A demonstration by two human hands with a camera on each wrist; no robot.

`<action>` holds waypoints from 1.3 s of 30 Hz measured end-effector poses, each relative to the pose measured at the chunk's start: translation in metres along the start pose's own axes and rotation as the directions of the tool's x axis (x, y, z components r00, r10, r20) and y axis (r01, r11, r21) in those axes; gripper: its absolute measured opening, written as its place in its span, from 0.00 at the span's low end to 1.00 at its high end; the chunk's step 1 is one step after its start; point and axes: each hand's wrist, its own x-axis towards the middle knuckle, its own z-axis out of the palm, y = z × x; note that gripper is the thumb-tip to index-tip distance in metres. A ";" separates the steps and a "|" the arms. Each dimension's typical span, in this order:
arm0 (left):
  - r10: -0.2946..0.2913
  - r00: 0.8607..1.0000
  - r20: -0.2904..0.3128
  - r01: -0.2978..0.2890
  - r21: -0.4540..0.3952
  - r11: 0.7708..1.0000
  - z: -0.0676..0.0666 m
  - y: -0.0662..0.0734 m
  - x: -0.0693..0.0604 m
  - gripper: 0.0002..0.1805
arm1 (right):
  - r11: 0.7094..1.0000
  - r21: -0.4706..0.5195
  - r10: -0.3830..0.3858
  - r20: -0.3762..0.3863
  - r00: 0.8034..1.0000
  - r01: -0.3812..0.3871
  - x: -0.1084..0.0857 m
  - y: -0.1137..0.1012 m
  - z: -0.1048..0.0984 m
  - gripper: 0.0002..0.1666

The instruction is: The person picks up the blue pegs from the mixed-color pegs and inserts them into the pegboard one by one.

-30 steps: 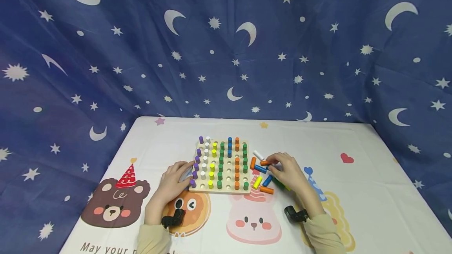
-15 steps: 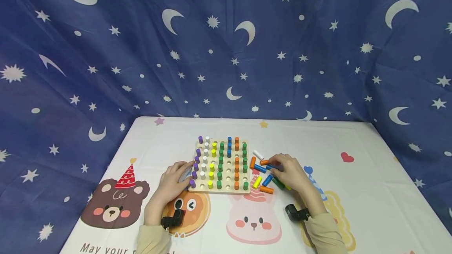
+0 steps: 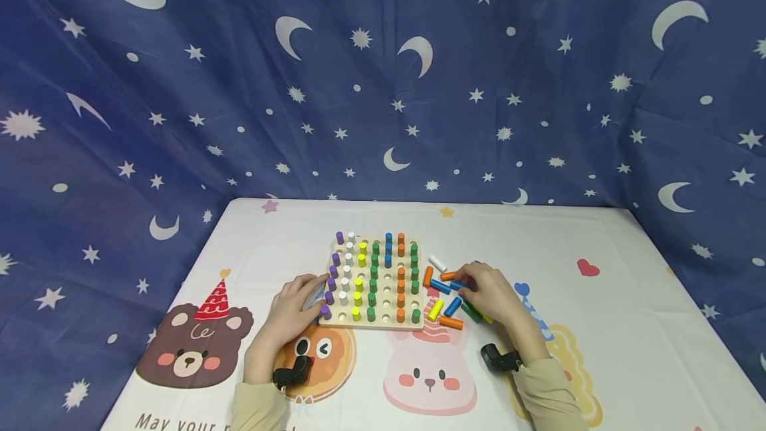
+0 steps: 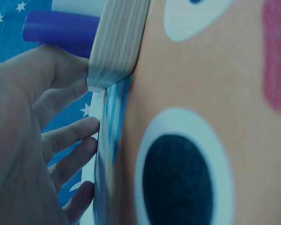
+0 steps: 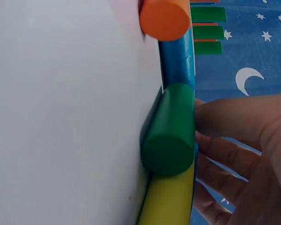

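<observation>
A wooden pegboard [image 3: 374, 324] stands on the table with rows of coloured pegs upright in it. My left hand [image 3: 293, 308] rests at its left edge, thumb and fingers apart. In the left wrist view the left thumb lies against the board's corner [image 4: 114, 61], below a purple peg [image 4: 61, 29]. My right hand [image 3: 489, 291] is down among loose pegs right of the board, fingertips at a blue peg [image 3: 458, 285]. In the right wrist view a green peg [image 5: 171, 131] and a yellow peg [image 5: 168, 201] hide the right fingertips, so any grip is unclear.
Orange [image 3: 451, 322], yellow [image 3: 436, 310], blue [image 3: 453, 306] and white pegs [image 3: 437, 263] lie loose between board and right hand. A patterned white cloth [image 3: 538, 238] covers the table. A dark blue star curtain [image 3: 383, 85] hangs behind it.
My right hand has shifted slightly right, off the orange peg and over to the blue one. A bit of purple now shows behind its knuckles. My left hand stays at the board.
</observation>
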 end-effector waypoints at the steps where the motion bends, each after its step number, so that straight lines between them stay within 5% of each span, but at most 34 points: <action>1: 0.002 1.000 -0.001 -0.002 0.000 1.000 0.000 0.000 0.000 0.29 | 1.000 -0.003 -0.004 -0.002 1.000 0.004 0.000 0.000 0.001 0.13; 14: -0.001 1.000 -0.003 0.001 -0.006 1.000 -0.001 0.002 0.000 0.29 | 0.998 -0.029 -0.047 -0.022 0.999 0.047 0.000 0.002 0.002 0.17; 39: -0.005 1.000 0.012 0.005 -0.001 1.000 -0.003 0.002 0.000 0.29 | 0.965 0.187 -0.174 -0.058 0.983 0.182 -0.007 -0.012 -0.008 0.19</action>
